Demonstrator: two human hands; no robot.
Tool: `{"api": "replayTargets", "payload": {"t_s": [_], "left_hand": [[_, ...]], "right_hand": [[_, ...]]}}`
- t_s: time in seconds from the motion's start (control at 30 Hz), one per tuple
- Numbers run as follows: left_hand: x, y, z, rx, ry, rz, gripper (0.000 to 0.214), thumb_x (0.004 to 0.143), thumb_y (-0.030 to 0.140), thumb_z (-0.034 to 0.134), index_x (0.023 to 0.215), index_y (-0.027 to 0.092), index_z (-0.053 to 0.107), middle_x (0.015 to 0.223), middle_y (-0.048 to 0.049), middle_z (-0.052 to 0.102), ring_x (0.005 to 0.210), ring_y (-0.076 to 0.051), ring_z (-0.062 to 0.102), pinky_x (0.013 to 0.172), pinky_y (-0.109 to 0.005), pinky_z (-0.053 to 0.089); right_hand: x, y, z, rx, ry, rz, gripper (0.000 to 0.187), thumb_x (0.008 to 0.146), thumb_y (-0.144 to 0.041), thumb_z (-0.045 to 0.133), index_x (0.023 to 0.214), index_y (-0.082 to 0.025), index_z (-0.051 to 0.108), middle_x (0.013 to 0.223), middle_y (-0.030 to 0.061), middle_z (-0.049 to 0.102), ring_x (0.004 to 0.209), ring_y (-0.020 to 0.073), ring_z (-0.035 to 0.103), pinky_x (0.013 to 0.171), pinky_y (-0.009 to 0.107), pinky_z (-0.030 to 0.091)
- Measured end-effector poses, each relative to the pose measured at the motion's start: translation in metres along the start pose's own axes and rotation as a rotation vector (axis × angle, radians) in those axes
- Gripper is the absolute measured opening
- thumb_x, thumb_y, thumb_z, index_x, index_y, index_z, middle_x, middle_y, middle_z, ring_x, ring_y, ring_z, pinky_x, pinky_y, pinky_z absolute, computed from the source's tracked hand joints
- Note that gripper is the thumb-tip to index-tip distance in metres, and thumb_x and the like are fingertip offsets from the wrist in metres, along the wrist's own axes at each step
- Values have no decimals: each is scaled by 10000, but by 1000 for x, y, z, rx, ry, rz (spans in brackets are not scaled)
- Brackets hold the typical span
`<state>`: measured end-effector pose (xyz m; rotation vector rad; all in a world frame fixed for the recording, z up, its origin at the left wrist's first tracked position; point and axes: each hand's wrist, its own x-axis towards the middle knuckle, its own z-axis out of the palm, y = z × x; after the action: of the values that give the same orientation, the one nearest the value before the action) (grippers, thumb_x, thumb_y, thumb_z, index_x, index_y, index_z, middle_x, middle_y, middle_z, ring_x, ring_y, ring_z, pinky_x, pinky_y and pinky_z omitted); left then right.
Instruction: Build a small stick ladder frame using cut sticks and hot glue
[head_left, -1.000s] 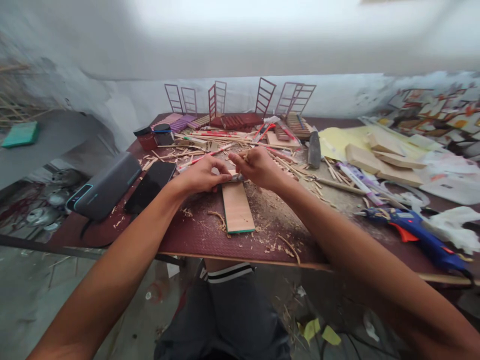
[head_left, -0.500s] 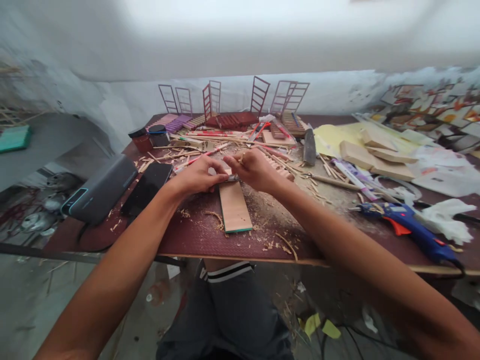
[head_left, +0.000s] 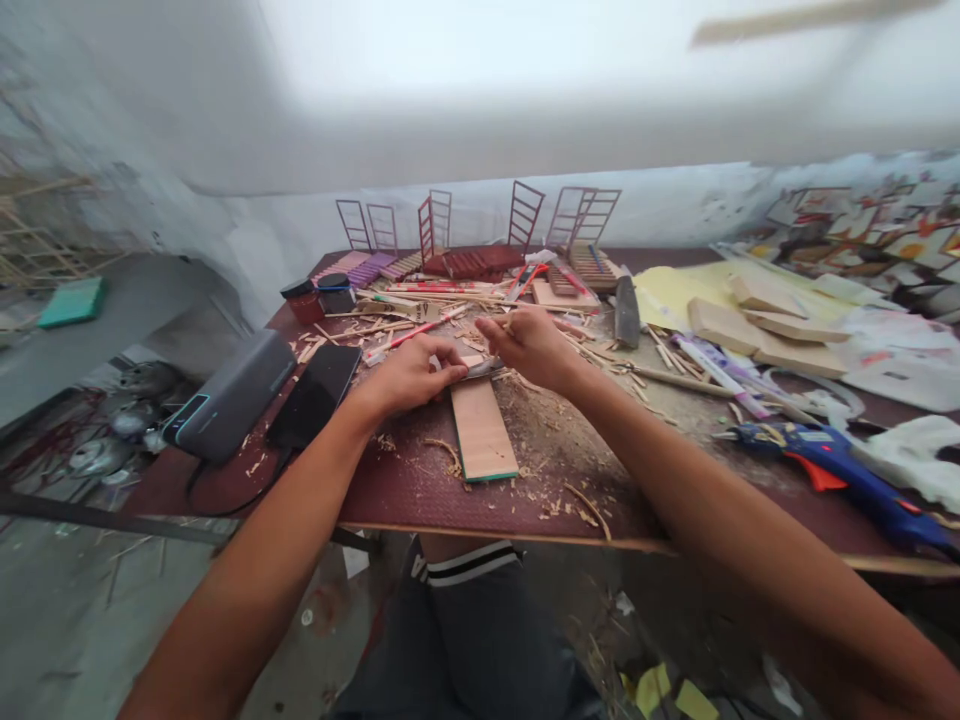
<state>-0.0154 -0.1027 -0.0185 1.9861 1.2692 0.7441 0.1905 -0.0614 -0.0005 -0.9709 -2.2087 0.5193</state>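
a flat pale wooden board with green edge (head_left: 486, 435) is lying on the dark red table (head_left: 405, 495).
across its far part, the left hand (head_left: 420, 378) is pinching a grey metal blade (head_left: 484, 370); just beside, the right hand (head_left: 532, 345) is holding its fingers curled closed, on what, i cannot tell.

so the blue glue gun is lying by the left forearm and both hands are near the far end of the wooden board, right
Not quite: the blue glue gun lies by the right forearm, as the head view shows. The left hand and right hand are indeed near the far end of the wooden board.
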Motion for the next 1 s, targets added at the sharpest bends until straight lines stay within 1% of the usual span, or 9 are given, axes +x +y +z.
{"api": "replayTargets", "payload": {"t_s": [0.07, 0.13, 0.23, 0.33, 0.43, 0.57, 0.8, 0.9, 1.0], "left_hand": [[0, 0, 0, 163, 83, 67, 148, 913, 240, 675, 800, 151, 710, 757, -30, 660, 606, -110, 555, 581, -245, 412], [0, 2, 0, 297, 190, 134, 136, 910, 253, 690, 817, 165, 736, 852, -55, 683, 709, -144, 592, 678, -286, 451], [-3, 13, 3, 300, 348, 298, 146, 939, 305, 685, 924, 174, 748, 930, -68, 689, 851, -182, 632, 797, -332, 480], [-9, 28, 7, 197, 385, 515, 196, 911, 351, 741, 995, 174, 731, 947, -61, 693, 906, -180, 646, 836, -329, 495], [-13, 37, 11, 153, 328, 647, 199, 882, 346, 777, 994, 193, 716, 979, -57, 710, 929, -173, 659, 848, -327, 516], [-13, 40, 16, 134, 312, 739, 122, 903, 296, 757, 932, 195, 694, 958, -53, 725, 895, -158, 668, 818, -320, 530], [-12, 38, 21, 167, 328, 760, 66, 937, 211, 708, 882, 190, 678, 893, -39, 710, 847, -146, 652, 792, -309, 520], [-11, 36, 20, 166, 325, 713, 82, 952, 206, 684, 872, 187, 679, 867, -32, 690, 826, -144, 636, 782, -304, 513], [-9, 32, 19, 168, 296, 610, 71, 951, 225, 681, 896, 180, 683, 892, -39, 689, 843, -155, 635, 799, -312, 511]], "right_hand": [[-2, -3, -7, 224, 64, 70, 601, 1006, -595, 485, 573, -184, 559, 460, -25, 454, 441, 85, 370, 485, 285, 269], [-4, -6, -12, 515, 93, 162, 589, 989, -630, 491, 603, -193, 571, 420, -43, 418, 391, 81, 319, 435, 273, 229], [-7, -11, -16, 872, -13, 277, 542, 960, -627, 548, 624, -202, 547, 416, -59, 397, 380, 71, 278, 413, 248, 199], [-9, -15, -17, 1013, -136, 331, 523, 957, -605, 574, 629, -200, 535, 435, -58, 407, 401, 68, 284, 420, 234, 231], [-10, -18, -16, 1056, -192, 341, 539, 960, -615, 566, 619, -202, 512, 436, -60, 394, 418, 72, 290, 419, 225, 240], [-11, -19, -14, 1095, -243, 315, 559, 951, -643, 565, 621, -196, 510, 436, -62, 402, 417, 71, 292, 411, 216, 227], [-13, -15, -13, 1071, -259, 276, 546, 930, -645, 596, 631, -194, 532, 431, -67, 408, 407, 67, 314, 416, 222, 238], [-12, -14, -13, 970, -204, 242, 552, 938, -670, 563, 645, -204, 527, 435, -72, 394, 398, 70, 313, 410, 235, 239], [-10, -13, -14, 777, -20, 124, 556, 959, -676, 528, 653, -212, 527, 435, -80, 355, 383, 67, 298, 404, 252, 214]]}}
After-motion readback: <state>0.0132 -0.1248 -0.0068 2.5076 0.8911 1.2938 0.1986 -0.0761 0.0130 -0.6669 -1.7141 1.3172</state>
